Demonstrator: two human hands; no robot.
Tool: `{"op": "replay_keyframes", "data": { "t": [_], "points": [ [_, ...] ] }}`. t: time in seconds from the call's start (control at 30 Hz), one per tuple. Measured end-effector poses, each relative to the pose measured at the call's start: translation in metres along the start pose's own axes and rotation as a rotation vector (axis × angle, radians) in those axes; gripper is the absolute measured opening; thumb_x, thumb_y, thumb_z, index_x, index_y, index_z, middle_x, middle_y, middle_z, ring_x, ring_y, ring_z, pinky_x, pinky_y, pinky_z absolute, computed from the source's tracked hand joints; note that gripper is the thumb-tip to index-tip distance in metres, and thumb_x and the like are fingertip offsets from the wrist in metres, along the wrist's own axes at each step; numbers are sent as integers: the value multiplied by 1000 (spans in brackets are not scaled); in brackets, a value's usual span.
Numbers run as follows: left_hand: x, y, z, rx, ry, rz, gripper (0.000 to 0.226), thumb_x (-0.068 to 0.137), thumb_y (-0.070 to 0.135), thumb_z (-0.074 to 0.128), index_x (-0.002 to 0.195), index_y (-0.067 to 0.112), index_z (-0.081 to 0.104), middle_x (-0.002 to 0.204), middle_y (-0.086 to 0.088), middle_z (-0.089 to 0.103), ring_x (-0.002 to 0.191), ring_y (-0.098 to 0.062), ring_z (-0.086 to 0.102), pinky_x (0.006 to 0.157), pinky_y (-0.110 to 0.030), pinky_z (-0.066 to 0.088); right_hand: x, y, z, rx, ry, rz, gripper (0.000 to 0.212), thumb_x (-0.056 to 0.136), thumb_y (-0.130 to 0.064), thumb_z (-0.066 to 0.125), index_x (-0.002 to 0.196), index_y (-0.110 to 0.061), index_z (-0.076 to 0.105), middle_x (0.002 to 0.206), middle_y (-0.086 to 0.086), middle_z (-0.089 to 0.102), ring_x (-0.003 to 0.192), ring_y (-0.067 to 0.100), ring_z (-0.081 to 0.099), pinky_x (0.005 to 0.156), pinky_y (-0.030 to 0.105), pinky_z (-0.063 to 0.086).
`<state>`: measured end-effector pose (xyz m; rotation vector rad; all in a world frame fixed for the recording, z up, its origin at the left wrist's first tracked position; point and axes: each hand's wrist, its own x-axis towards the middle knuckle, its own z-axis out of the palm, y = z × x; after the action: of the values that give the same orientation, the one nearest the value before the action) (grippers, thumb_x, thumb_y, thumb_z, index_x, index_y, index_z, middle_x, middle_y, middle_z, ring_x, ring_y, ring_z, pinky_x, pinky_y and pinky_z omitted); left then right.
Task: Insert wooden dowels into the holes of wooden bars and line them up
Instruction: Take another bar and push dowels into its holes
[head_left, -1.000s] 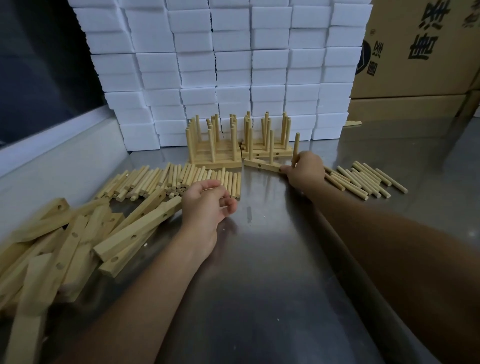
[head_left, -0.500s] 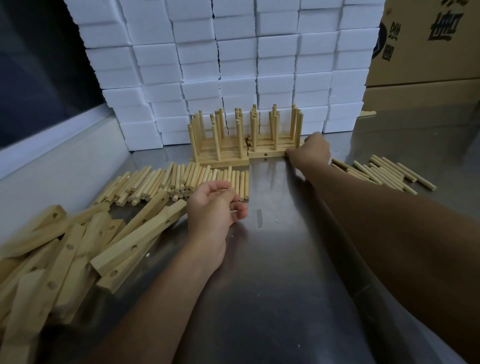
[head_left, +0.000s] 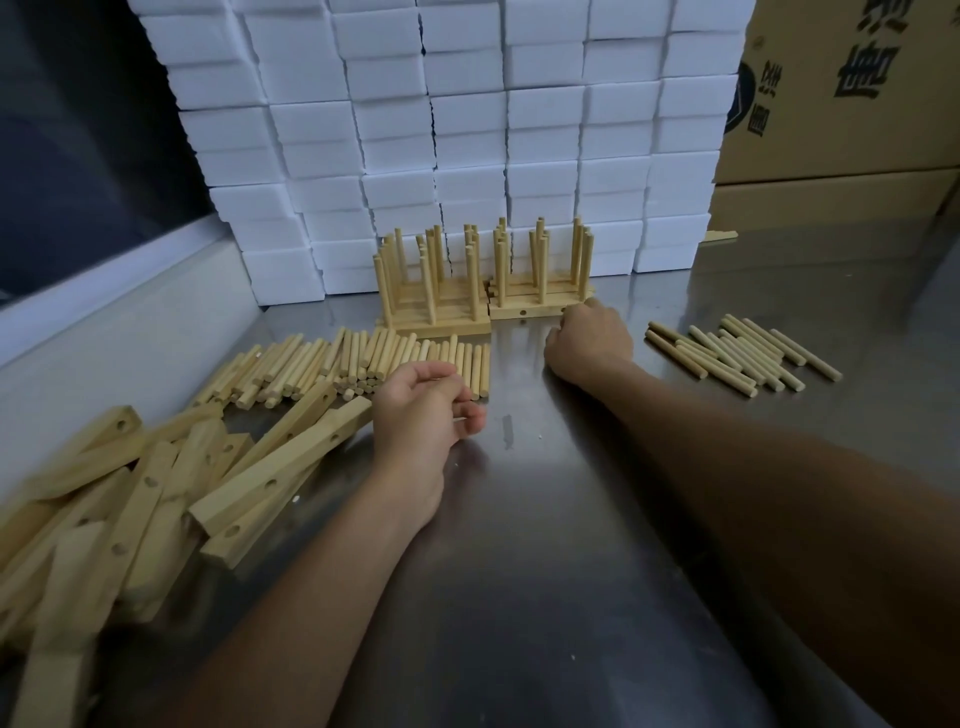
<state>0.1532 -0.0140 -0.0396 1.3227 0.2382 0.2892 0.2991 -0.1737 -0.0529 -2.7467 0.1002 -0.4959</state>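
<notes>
Both hands are low over our steel desk (head_left: 545, 519). Our right hand (head_left: 589, 340) is curled at the right end of the front bar (head_left: 527, 312) of the finished bars standing in rows (head_left: 483, 280), knuckles up; whether its fingertips pinch the bar or only press against it, we cannot tell. Our left hand (head_left: 423, 410) hangs loosely curled and holds nothing, just in front of the loose dowels (head_left: 358, 364) lying side by side.

We judge the risk to lie at the right hand: a push that comes in crooked could skew that front bar out of line with its neighbours, or knock the upright dowels so they tilt in their holes. A sweep of the left wrist could roll the loose dowels across the smooth metal. Left of the left hand, the undrilled-looking heap of bare bars (head_left: 156, 483) is piled crosswise, and pulling one from below could spill the rest.

Right of the right hand lies a smaller cluster of dowels (head_left: 743, 353), well apart from the rows. Beyond both hands, a wall of white foam blocks (head_left: 467, 130) backs the rows, with cardboard cartons (head_left: 852, 93) to its right and a dark window (head_left: 78, 156) to the left. The desk is reflective and bears small white flecks.
</notes>
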Motion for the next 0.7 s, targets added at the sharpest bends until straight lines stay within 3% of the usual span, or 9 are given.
{"op": "replay_keyframes", "data": {
  "t": [0.13, 0.5, 0.57, 0.7],
  "points": [
    [-4, 2, -1, 18, -16, -1, 15, 93, -7, 52, 91, 5, 61, 71, -9, 58, 53, -16, 59, 54, -26, 54, -27, 3, -12, -1, -44, -53, 25, 96, -28, 51, 106, -8, 63, 117, 11, 57, 106, 29, 54, 80, 38, 46],
    [-9, 2, 0, 113, -22, 13, 14, 94, -4, 52, 90, 6, 62, 74, -10, 60, 56, -16, 60, 54, -27, 53, -99, 26, -40, 73, -22, -130, 29, 99, -32, 49, 107, -10, 67, 110, 6, 56, 104, 24, 52, 85, 39, 51],
    [-11, 4, 1, 292, -26, 91, 14, 94, 0, 53, 90, 10, 62, 79, -10, 62, 59, -17, 61, 56, -29, 52, -102, 30, -42, 131, -33, -126, 28, 98, -32, 53, 109, -12, 68, 109, 5, 56, 104, 22, 52, 87, 37, 51],
    [-11, 24, -1, 971, 25, 583, 11, 90, 8, 59, 88, 19, 62, 77, 7, 60, 64, -3, 54, 53, -18, 38, -101, 32, -45, 229, -53, -102, 25, 94, -33, 58, 109, -17, 70, 109, 0, 52, 106, 20, 52, 85, 34, 48]
  ]
}}
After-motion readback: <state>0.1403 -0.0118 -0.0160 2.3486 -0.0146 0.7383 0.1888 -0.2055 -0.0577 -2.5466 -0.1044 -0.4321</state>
